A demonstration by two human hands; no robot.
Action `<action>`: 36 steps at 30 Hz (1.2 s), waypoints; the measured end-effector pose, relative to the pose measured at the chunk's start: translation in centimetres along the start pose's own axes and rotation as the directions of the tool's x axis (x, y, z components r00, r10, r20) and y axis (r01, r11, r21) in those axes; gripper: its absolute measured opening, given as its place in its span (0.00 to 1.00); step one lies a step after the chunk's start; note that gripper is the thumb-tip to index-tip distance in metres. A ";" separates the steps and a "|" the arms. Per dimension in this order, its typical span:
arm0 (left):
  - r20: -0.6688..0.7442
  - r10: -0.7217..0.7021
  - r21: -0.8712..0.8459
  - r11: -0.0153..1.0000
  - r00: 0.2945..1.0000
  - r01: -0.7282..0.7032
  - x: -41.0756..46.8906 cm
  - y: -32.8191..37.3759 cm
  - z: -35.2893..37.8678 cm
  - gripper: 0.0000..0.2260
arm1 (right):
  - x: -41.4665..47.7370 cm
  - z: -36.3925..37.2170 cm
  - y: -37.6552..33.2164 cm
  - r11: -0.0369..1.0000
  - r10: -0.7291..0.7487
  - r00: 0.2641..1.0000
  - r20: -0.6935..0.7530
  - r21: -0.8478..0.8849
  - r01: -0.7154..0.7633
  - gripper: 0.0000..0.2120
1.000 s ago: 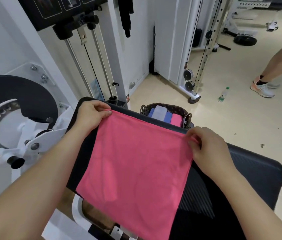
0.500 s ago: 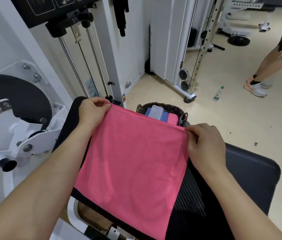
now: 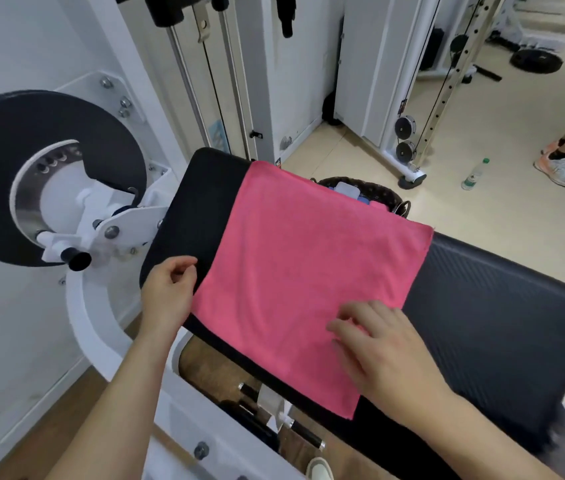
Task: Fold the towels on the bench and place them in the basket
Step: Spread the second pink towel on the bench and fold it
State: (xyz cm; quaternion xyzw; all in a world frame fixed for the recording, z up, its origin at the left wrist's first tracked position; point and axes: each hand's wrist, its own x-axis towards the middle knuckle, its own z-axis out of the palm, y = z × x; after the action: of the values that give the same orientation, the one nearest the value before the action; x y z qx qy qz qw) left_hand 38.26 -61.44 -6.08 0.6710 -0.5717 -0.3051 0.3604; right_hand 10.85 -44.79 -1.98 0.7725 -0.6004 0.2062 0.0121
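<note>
Now: pink towel [image 3: 308, 271] lies flat on black bench [image 3: 499, 306], basket [image 3: 383, 192] just beyond; right hand [image 3: 388, 351] fingers spread on it, left hand [image 3: 168, 292] fingers curled at its left edge, pinch unclear.

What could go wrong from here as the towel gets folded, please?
The towel lies askew on the bench, its near corner hanging past the edge; a careless pull could slide it off.
Its far edge reaches the bench's far side by the basket; a push might drop it in unfolded.
Neither the left hand nor the right hand seems to grip a corner, so the fold may come out uneven.
</note>
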 end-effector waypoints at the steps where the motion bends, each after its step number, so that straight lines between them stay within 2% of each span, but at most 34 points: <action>1: 0.019 -0.030 0.010 1.000 0.999 0.030 -0.6 -1.0 -0.1 0.06 | -0.7 0.5 -0.8 0.999 -0.036 0.997 0.066 -0.007 0.036 0.08; 3: 0.078 -0.080 0.011 0.997 0.994 0.079 -1.6 -2.3 -0.1 0.03 | -1.9 1.5 -2.0 0.993 -0.102 0.979 0.174 -0.033 0.110 0.06; 5: 0.117 -0.117 0.011 0.993 0.986 0.117 -2.1 -3.0 -0.2 0.04 | -2.6 2.2 -2.7 0.985 -0.140 0.957 0.253 -0.065 0.161 0.07; 8: 0.153 -0.132 0.034 0.991 0.979 0.128 -2.2 -3.5 -0.6 0.08 | -3.0 2.8 -2.7 0.979 -0.113 0.935 0.337 -0.121 0.162 0.10; 11: 0.217 -0.124 0.035 0.992 0.968 0.119 -2.0 -3.6 -1.3 0.11 | -3.1 3.2 -2.6 0.975 -0.090 0.928 0.361 -0.156 0.156 0.12; 15: 0.290 -0.157 0.125 0.984 0.944 0.125 -0.9 -3.4 -2.3 0.13 | -3.8 3.7 -2.9 0.969 -0.068 0.932 0.356 -0.199 0.147 0.16; 18: 0.224 -0.168 0.051 0.986 0.960 0.161 -0.3 -3.3 -2.6 0.11 | -4.5 4.0 -2.9 0.965 -0.055 0.938 0.341 -0.222 0.137 0.19; 20: 0.158 -0.187 -0.035 0.980 0.970 0.195 -0.2 -3.4 -2.4 0.10 | -4.9 4.4 -2.9 0.958 -0.076 0.947 0.311 -0.240 0.155 0.16; 22: 0.127 -0.192 -0.043 0.979 0.973 0.199 -0.4 -3.7 -1.9 0.10 | -5.1 4.7 -2.8 0.947 -0.108 0.953 0.282 -0.261 0.185 0.10; 26: 0.045 -0.163 -0.007 0.986 0.986 0.164 -0.6 -4.3 -1.1 0.11 | -5.0 5.2 -2.7 0.943 -0.130 0.963 0.236 -0.271 0.193 0.04; 28: 0.050 -0.119 -0.009 0.993 0.992 0.120 -0.7 -4.5 -1.0 0.09 | -5.1 5.4 -2.6 0.948 -0.142 0.969 0.202 -0.254 0.191 0.02; 31: 0.137 -0.060 -0.065 0.995 0.989 0.069 -1.2 -4.7 -1.6 0.04 | -6.0 5.5 -2.3 0.957 -0.181 0.968 0.175 -0.194 0.214 0.03; 33: 0.216 -0.010 -0.086 0.996 0.976 0.029 -1.7 -4.9 -2.3 0.09 | -6.4 5.3 -2.0 0.958 -0.210 0.961 0.182 -0.157 0.239 0.07; 36: 0.357 0.103 0.008 0.994 0.928 -0.113 -2.3 -5.4 -3.1 0.18 | -6.6 5.0 -1.5 0.956 -0.225 0.953 0.204 -0.141 0.256 0.12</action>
State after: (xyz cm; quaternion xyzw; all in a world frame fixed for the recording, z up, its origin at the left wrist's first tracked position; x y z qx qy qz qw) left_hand 43.42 -58.28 -8.84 0.5770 -0.6679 -0.3932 0.2577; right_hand 12.55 -39.64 -8.39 0.8522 -0.5151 0.0797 0.0455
